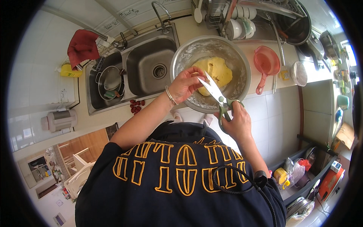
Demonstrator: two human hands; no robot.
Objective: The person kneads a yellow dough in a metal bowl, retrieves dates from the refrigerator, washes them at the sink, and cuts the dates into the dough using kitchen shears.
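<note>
My right hand (236, 120) grips the green handles of kitchen scissors (216, 93). Their blades are spread and point up and left, with the tips beside the fingers of my left hand (188, 83). That hand pinches a small reddish-brown piece (207, 80) at its fingertips; it is mostly hidden, so I cannot tell exactly what it is. Both are above a large stainless steel bowl (243, 61) with floury residue on its wall. Inside the bowl lies a lump of yellow dough (218, 68), partly covered by my left hand and the blades.
Several red dates (136, 106) lie on the counter's front edge, left of the bowl. A double sink (151, 63) holds a pot (110, 82) in its left basin. Right of the bowl is a pink ladle-shaped scoop (266, 63). Bowls (235, 28) stand in a rack behind.
</note>
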